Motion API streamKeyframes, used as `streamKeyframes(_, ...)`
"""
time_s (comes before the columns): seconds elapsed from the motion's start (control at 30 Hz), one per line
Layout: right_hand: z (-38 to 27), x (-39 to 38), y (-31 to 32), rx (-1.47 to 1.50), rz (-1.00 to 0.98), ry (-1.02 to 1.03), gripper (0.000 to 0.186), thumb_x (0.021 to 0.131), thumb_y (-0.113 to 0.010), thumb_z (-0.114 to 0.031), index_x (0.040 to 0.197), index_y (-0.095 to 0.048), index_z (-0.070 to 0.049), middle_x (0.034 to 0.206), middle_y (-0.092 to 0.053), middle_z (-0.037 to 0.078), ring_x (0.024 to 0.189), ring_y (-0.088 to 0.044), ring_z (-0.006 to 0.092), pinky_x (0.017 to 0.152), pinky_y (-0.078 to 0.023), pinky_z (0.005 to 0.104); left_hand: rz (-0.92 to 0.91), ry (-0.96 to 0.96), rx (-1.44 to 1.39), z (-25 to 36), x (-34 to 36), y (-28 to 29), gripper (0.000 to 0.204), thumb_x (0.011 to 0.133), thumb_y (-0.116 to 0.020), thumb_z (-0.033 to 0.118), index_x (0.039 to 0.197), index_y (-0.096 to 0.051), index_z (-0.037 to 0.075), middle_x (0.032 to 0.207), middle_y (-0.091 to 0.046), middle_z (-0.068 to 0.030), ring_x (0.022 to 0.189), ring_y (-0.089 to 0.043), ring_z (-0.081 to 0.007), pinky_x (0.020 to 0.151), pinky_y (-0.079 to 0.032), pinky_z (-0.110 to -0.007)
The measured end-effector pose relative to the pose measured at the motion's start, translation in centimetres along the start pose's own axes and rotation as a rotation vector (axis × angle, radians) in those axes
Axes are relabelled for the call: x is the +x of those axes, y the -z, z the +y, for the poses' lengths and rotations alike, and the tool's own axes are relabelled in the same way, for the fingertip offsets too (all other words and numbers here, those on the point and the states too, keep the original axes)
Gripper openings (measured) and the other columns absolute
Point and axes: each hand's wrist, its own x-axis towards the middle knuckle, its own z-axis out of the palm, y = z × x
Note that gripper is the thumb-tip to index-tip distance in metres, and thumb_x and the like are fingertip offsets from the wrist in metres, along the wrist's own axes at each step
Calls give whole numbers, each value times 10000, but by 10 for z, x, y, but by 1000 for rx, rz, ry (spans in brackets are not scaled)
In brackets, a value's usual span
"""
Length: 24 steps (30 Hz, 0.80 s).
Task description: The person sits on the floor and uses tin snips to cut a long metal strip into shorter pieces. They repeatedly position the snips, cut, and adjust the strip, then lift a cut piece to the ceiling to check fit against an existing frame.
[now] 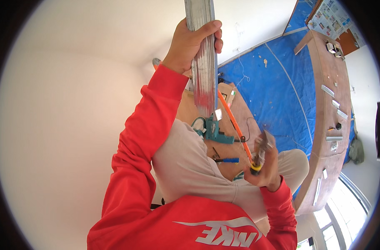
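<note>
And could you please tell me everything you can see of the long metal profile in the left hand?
The metal profile is a long, straight, silvery strip that looks like bare metal, with ridges running lengthwise. Its shiny lower part is tinged red, probably by reflection. It runs nearly upright in the picture, its upper end cut off by the frame. The left hand grips it. Its lower end appears by the teal power drill; whether they touch is unclear.
</note>
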Motion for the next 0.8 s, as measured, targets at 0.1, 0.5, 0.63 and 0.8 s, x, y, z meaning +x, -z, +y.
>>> streamKeyframes(0.1,11,-7,-12,-151,89,-16,692,615,-796,-156,1226,-509,-4,956,-523,148,871,-558,319,801,-477,420,87,-29,6,2,2,-1,226,942,-744,217,986,-607,43,809,-654,-75,651,-665,-171,591,-573,-319)
streamKeyframes(0.5,25,-3,-23,-336,121,-139,736,624,-828,-171,1235,-463,19,1047,-567,206,922,-588,389,817,-481,469,227,-53,-141,6,19,38,299,1023,-658,342,1062,-587,54,797,-654,-37,626,-667,-127,539,-600,-261)
streamKeyframes(0.63,23,0,-27,-276,92,-100,828,597,-854,-201,1293,-454,3,1123,-544,190,958,-579,372,839,-484,447,189,-29,-227,1,20,39,234,970,-715,257,960,-592,58,808,-647,-61,662,-664,-167,590,-577,-312)
streamKeyframes(0.8,23,10,-31,-577,-24,-196,733,609,-797,-136,1257,-484,1,1072,-557,187,1002,-575,384,879,-474,441,118,-28,-192,10,12,34,239,960,-720,243,977,-565,62,840,-620,-61,710,-626,-159,642,-548,-312)
